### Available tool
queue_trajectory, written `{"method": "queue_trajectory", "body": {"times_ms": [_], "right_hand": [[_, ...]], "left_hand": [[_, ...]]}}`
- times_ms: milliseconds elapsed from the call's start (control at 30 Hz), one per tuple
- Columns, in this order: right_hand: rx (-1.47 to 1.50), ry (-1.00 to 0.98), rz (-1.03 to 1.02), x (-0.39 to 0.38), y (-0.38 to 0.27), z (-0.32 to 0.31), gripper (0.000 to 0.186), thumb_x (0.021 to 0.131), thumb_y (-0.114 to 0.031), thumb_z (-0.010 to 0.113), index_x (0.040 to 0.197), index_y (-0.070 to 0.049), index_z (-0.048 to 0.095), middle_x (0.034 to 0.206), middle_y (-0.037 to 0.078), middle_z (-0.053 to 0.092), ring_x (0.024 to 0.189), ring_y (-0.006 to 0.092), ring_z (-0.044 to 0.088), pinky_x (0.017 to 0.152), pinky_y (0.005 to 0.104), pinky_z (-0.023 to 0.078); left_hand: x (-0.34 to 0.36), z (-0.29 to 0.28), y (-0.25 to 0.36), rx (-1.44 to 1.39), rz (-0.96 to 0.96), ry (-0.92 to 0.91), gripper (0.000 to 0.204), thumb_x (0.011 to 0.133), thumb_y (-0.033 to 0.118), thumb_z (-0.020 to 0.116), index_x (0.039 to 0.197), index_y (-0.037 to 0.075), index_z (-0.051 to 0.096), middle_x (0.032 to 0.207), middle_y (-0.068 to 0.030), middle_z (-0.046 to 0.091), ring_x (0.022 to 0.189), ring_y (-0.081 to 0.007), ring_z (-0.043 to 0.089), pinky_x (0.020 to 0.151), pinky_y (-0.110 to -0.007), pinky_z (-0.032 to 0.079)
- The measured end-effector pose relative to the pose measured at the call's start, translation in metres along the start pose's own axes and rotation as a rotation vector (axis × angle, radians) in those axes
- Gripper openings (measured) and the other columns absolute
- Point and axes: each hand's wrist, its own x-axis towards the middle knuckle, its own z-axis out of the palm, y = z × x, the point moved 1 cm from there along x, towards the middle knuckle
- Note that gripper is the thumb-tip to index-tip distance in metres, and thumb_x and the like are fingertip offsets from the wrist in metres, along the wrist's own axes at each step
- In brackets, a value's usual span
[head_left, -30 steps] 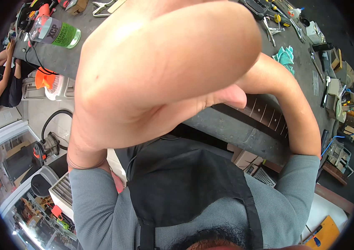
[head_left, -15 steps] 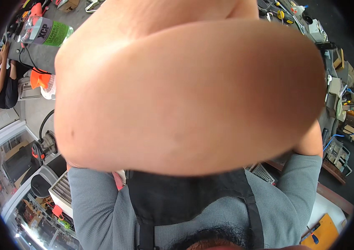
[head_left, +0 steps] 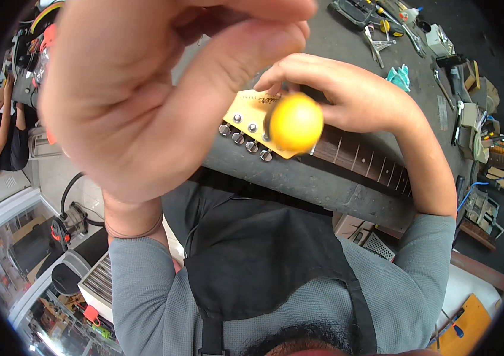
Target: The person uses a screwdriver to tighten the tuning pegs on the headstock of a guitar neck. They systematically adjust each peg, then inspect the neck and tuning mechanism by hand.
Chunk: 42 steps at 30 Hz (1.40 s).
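A guitar's pale yellow headstock [head_left: 250, 107] with metal tuning pegs and its dark fretted neck [head_left: 361, 160] lie across the bench edge before me. My right hand [head_left: 347, 92] is over the headstock, fingers curled round a yellow round-ended tool handle [head_left: 297, 123]. That handle points up and is slightly blurred; its lower end is hidden. Very near the camera, my left hand [head_left: 145, 101] is raised, large and blurred. Its thumb and fingers press together at the tips, and whatever they hold, if anything, cannot be made out.
On the dark workbench [head_left: 323, 184] are a crumpled teal cloth [head_left: 399, 77], metal pliers [head_left: 377, 46] and several hand tools at the far right. Boxes and a clamp-like metal tool [head_left: 482, 222] sit along the right. Another person [head_left: 2, 130] sits at the far left.
A blurred arm that filled the middle of the view has moved away. The guitar, my right hand and the yellow handle now show, with my left hand raised at upper left.
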Motion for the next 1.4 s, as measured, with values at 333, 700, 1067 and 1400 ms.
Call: {"method": "queue_trajectory", "body": {"times_ms": [333, 700, 1067, 1400], "right_hand": [[-0.125, 0.266, 0.042, -0.028, -0.072, 0.079, 0.043, 0.083, -0.004, 0.083, 0.123, -0.012, 0.069, 0.132, 0.008, 0.071, 0.147, 0.0338, 0.058, 0.131, 0.0645, 0.036], [0.405, 0.91, 0.315, -0.058, -0.055, 0.003, 0.036, 0.118, -0.021, 0.064, 0.148, -0.001, 0.061, 0.088, -0.005, 0.053, 0.079, 0.0062, 0.046, 0.07, 0.0249, 0.039], [-0.508, 0.693, 0.625, -0.072, -0.01, 0.028, 0.054, 0.102, 0.006, 0.06, 0.155, -0.006, 0.061, 0.136, 0.016, 0.068, 0.126, 0.0379, 0.066, 0.112, 0.0477, 0.049], [-0.52, 0.683, 0.423, -0.062, -0.039, 0.048, 0.025, 0.096, -0.002, 0.074, 0.121, -0.006, 0.077, 0.117, 0.011, 0.073, 0.128, 0.0369, 0.065, 0.117, 0.0511, 0.044]], "left_hand": [[-0.039, 0.051, 0.013, -0.543, -0.322, 0.794, 0.027, 0.115, 0.004, 0.059, 0.141, 0.0, 0.059, 0.133, -0.0197, 0.07, 0.118, -0.0282, 0.069, 0.103, -0.045, 0.057], [-0.084, 0.038, -0.05, -0.201, -0.427, 0.538, 0.012, 0.105, -0.002, 0.074, 0.117, 0.0, 0.072, 0.112, -0.0122, 0.076, 0.1, -0.0219, 0.073, 0.091, -0.035, 0.059], [-0.087, 0.046, -0.026, 0.092, -0.296, -0.041, 0.047, 0.076, 0.026, 0.096, 0.114, 0.007, 0.076, 0.126, -0.009, 0.073, 0.121, -0.0368, 0.068, 0.109, -0.054, 0.046], [-0.087, 0.048, -0.015, 0.18, -0.217, -0.148, 0.038, 0.078, 0.024, 0.095, 0.112, 0.013, 0.082, 0.122, -0.0072, 0.074, 0.118, -0.0344, 0.069, 0.105, -0.055, 0.049]]}}
